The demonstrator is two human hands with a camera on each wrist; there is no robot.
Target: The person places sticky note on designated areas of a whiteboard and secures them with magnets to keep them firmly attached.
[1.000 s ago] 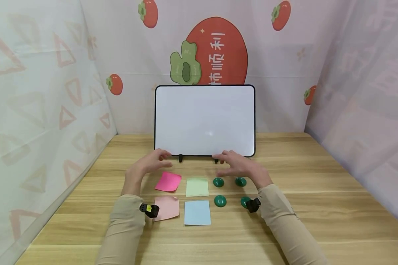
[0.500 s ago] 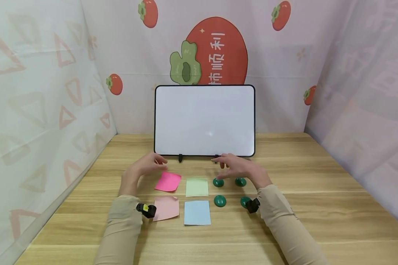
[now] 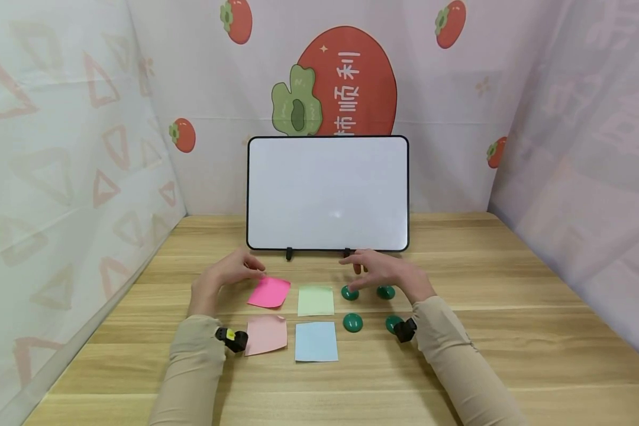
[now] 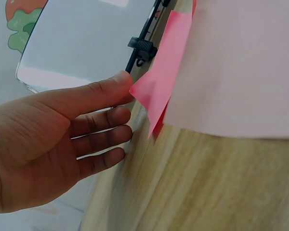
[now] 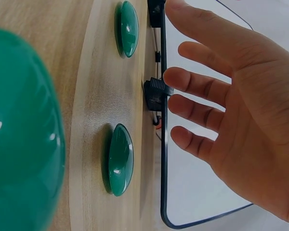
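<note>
At the left, my left hand (image 3: 233,269) reaches to the upper left corner of the bright pink sticky note (image 3: 269,293). In the left wrist view, the thumb and forefinger come close around the raised corner of this note (image 4: 166,62); the corner's tip shows beside the thumb, and the other fingers are loosely extended. My right hand (image 3: 384,271) hovers above the far green round magnets (image 3: 349,293), its fingers extended and holding nothing. The right wrist view shows this hand (image 5: 250,101) apart from the magnets (image 5: 121,161), palm in sight.
Light pink (image 3: 267,335), light green (image 3: 316,301) and blue (image 3: 316,342) sticky notes lie on the wooden table (image 3: 277,390). More green magnets (image 3: 353,322) lie to their right. A black-framed whiteboard (image 3: 327,189) stands behind on small black feet (image 3: 289,254).
My left hand has moved slightly left and down toward me, bringing its fingertips to the bright pink note's corner. The right hand has lowered a little, then stayed nearly still.
</note>
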